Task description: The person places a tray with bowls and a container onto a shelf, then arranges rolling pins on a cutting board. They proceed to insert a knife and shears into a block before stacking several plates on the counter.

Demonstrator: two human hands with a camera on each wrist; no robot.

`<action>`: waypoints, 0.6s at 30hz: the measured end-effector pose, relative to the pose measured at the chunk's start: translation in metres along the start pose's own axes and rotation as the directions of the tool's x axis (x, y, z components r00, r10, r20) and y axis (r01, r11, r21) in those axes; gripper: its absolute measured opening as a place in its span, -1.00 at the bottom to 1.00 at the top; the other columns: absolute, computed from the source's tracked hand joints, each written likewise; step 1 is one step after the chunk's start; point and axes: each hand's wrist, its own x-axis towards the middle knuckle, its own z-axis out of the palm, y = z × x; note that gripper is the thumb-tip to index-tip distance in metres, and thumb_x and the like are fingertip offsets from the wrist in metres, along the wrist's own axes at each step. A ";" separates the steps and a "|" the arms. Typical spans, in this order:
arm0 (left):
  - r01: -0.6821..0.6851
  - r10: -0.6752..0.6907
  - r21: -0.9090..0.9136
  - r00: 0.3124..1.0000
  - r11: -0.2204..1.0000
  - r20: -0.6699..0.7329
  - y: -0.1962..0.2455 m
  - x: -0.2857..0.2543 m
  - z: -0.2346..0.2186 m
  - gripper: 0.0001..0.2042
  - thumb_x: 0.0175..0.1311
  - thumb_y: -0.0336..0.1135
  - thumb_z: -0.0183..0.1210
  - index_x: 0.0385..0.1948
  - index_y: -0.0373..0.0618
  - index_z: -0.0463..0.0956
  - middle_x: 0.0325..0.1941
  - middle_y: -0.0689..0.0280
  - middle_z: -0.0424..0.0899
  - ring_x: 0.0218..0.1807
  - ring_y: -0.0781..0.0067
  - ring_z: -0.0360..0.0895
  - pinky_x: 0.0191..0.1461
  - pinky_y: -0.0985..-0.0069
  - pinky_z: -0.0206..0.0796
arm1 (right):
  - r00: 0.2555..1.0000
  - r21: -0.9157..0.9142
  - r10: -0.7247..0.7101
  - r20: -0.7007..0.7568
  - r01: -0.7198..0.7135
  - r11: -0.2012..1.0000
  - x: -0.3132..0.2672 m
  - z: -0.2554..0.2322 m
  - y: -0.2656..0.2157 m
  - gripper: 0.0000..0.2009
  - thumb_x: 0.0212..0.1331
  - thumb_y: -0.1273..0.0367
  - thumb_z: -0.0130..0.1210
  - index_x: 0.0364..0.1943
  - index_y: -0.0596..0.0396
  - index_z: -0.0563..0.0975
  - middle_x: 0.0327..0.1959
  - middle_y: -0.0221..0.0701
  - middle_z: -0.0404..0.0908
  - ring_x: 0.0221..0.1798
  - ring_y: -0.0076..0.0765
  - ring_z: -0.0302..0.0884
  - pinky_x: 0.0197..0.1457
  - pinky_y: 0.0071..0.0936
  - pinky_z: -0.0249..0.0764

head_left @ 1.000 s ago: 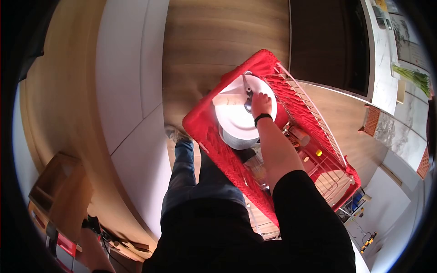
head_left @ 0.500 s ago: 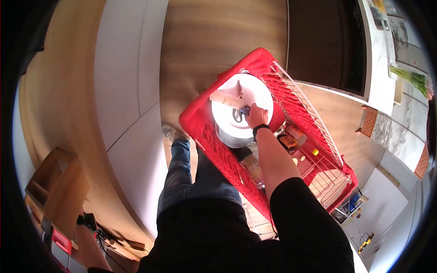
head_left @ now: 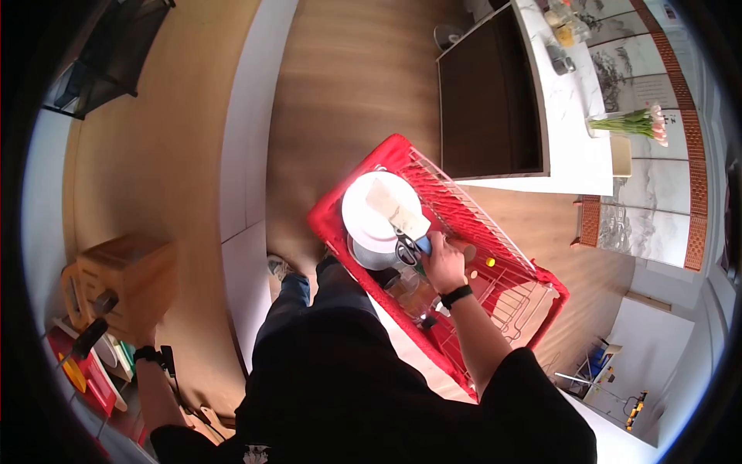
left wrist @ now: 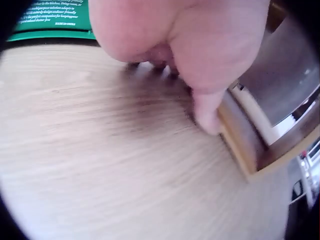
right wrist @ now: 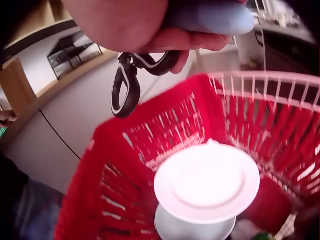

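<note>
My right hand [head_left: 444, 263] grips scissors [head_left: 405, 251] with black-and-grey loop handles, together with a blue-handled tool [head_left: 423, 245] that has a broad pale end. In the right wrist view the scissors' loops [right wrist: 126, 95] hang below my curled fingers and the blue handle [right wrist: 215, 19] lies along them. Underneath is a red-lined wire basket [head_left: 398, 147] with a white plate [right wrist: 207, 175] inside. Far left, my left hand [head_left: 147, 336] holds a wooden knife block [head_left: 135, 271] with black handles at its face. In the left wrist view my thumb lies against its edge; the fingertips are mostly hidden.
Bottles and jars [head_left: 413, 294] lie in the basket beside a round grey container under the plate. A green printed pack [left wrist: 50, 20] lies behind my left hand. A white counter [head_left: 564, 147] with flowers [head_left: 641, 124] stands at the right.
My right hand has lifted from over the plate toward me, bringing the scissors and blue-handled tool along. The knife block shows a different side. The head view has shifted, showing more counter.
</note>
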 end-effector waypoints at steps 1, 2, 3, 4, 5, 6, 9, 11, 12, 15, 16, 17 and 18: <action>-0.002 0.002 0.000 1.000 1.000 -0.019 -0.002 -0.006 -0.011 -0.60 0.31 -0.34 0.25 0.16 -0.22 0.49 0.12 0.06 0.63 0.23 0.13 0.52 0.19 0.26 0.40 | 0.992 -0.014 -0.081 -0.097 0.080 0.997 -0.007 -0.027 -0.018 -0.68 0.12 0.35 0.22 -0.08 0.05 0.37 -0.31 -0.16 0.65 -0.27 0.11 0.65 -0.20 -0.01 0.55; -0.003 0.003 0.003 0.999 1.000 -0.042 -0.005 -0.009 -0.022 -0.60 0.31 -0.34 0.25 0.16 -0.23 0.49 0.12 0.06 0.63 0.23 0.13 0.52 0.19 0.27 0.41 | 0.967 -0.033 -0.165 -0.192 0.162 0.986 -0.011 -0.048 -0.035 -0.66 0.08 0.37 0.25 -0.09 0.05 0.40 -0.32 -0.18 0.64 -0.28 0.09 0.64 -0.20 -0.06 0.54; 0.001 0.000 0.011 0.998 1.000 -0.066 -0.006 -0.019 -0.040 -0.60 0.31 -0.34 0.25 0.16 -0.23 0.49 0.12 0.06 0.63 0.22 0.13 0.53 0.19 0.27 0.41 | 0.940 -0.039 -0.208 -0.269 0.205 0.978 -0.016 -0.061 -0.046 -0.63 -0.03 0.40 0.30 -0.10 0.05 0.46 -0.34 -0.21 0.62 -0.30 0.03 0.62 -0.20 -0.13 0.52; 0.007 -0.005 0.021 0.996 1.000 -0.088 -0.009 -0.031 -0.059 -0.60 0.31 -0.34 0.25 0.16 -0.23 0.49 0.12 0.06 0.63 0.22 0.13 0.53 0.18 0.27 0.41 | 0.911 -0.063 -0.253 -0.326 0.246 0.967 -0.019 -0.077 -0.060 -0.62 -0.06 0.41 0.30 -0.11 0.05 0.47 -0.35 -0.23 0.61 -0.32 0.02 0.62 -0.21 -0.13 0.52; 0.014 -0.010 0.032 0.994 0.999 -0.110 -0.008 -0.040 -0.078 -0.60 0.31 -0.34 0.25 0.16 -0.23 0.49 0.12 0.06 0.63 0.22 0.13 0.53 0.18 0.27 0.41 | 0.876 -0.089 -0.297 -0.379 0.285 0.954 -0.024 -0.093 -0.074 -0.61 -0.10 0.42 0.30 -0.11 0.05 0.48 -0.35 -0.24 0.61 -0.33 0.00 0.61 -0.22 -0.14 0.51; 0.096 -0.117 -0.180 0.987 0.979 -0.109 0.091 -0.044 -0.110 -0.66 0.28 -0.42 0.23 0.09 -0.25 0.52 -0.02 0.07 0.70 0.03 0.18 0.63 0.09 0.36 0.44 | 0.842 -0.107 -0.338 -0.421 0.324 0.940 -0.027 -0.106 -0.089 -0.61 -0.15 0.44 0.30 -0.13 0.05 0.49 -0.38 -0.26 0.59 -0.35 -0.03 0.60 -0.22 -0.15 0.50; 0.332 -0.278 -0.211 0.928 0.919 0.249 0.187 -0.062 -0.164 -0.69 0.25 -0.41 0.27 0.02 -0.23 0.59 -0.24 0.20 0.75 -0.19 0.40 0.67 -0.11 0.50 0.45 | 0.753 -0.180 -0.429 -0.499 0.394 0.901 -0.032 -0.136 -0.130 -0.66 -0.12 0.48 0.25 -0.18 0.08 0.47 -0.43 -0.27 0.58 -0.37 -0.04 0.60 -0.22 -0.21 0.49; 0.260 -0.189 -0.291 0.950 0.921 0.249 0.257 -0.063 -0.193 -0.73 0.25 -0.40 0.28 -0.03 -0.23 0.62 -0.30 0.24 0.74 -0.25 0.49 0.64 -0.17 0.55 0.43 | 0.703 -0.222 -0.488 -0.516 0.441 0.870 -0.036 -0.150 -0.150 -0.68 -0.10 0.49 0.24 -0.19 0.09 0.47 -0.43 -0.28 0.58 -0.37 -0.05 0.59 -0.24 -0.21 0.48; 0.181 -0.088 -0.358 0.961 0.916 0.261 0.288 -0.061 -0.202 -0.77 0.24 -0.40 0.29 -0.09 -0.22 0.65 -0.37 0.28 0.73 -0.31 0.57 0.61 -0.22 0.59 0.40 | 0.668 -0.257 -0.527 -0.526 0.466 0.847 -0.038 -0.156 -0.159 -0.70 -0.09 0.50 0.23 -0.20 0.09 0.46 -0.43 -0.28 0.59 -0.38 -0.07 0.59 -0.25 -0.22 0.47; -0.113 0.148 -0.505 0.989 0.856 0.029 0.350 -0.057 -0.218 -0.81 0.26 -0.50 0.27 -0.11 -0.24 0.67 -0.31 0.31 0.73 -0.30 0.59 0.59 -0.15 0.59 0.40 | 0.588 -0.279 -0.582 -0.562 0.527 0.803 -0.044 -0.166 -0.183 -0.72 -0.06 0.48 0.23 -0.20 0.09 0.47 -0.44 -0.29 0.57 -0.40 -0.09 0.58 -0.28 -0.22 0.46; -0.206 0.215 -0.536 0.976 0.819 -0.047 0.364 -0.056 -0.221 -0.81 0.26 -0.54 0.25 -0.10 -0.25 0.67 -0.27 0.29 0.74 -0.26 0.58 0.60 -0.13 0.60 0.41 | 0.570 -0.298 -0.609 -0.552 0.547 0.782 -0.046 -0.169 -0.188 -0.72 -0.06 0.47 0.23 -0.20 0.08 0.47 -0.45 -0.31 0.56 -0.40 -0.10 0.58 -0.29 -0.23 0.45; -0.202 0.203 -0.537 0.977 0.819 -0.059 0.375 -0.053 -0.222 -0.81 0.26 -0.54 0.25 -0.10 -0.25 0.67 -0.27 0.29 0.74 -0.26 0.58 0.60 -0.13 0.60 0.41 | 0.560 -0.302 -0.621 -0.549 0.559 0.772 -0.048 -0.172 -0.194 -0.72 -0.06 0.47 0.23 -0.20 0.08 0.47 -0.45 -0.31 0.56 -0.40 -0.10 0.58 -0.29 -0.23 0.45; -0.296 0.245 -0.592 0.955 0.749 -0.167 0.384 -0.051 -0.221 -0.79 0.24 -0.54 0.27 -0.09 -0.23 0.68 -0.26 0.28 0.74 -0.26 0.57 0.61 -0.14 0.60 0.42 | 0.564 -0.310 -0.636 -0.526 0.570 0.761 -0.051 -0.174 -0.199 -0.72 -0.06 0.47 0.23 -0.20 0.08 0.47 -0.45 -0.31 0.56 -0.40 -0.11 0.58 -0.28 -0.23 0.46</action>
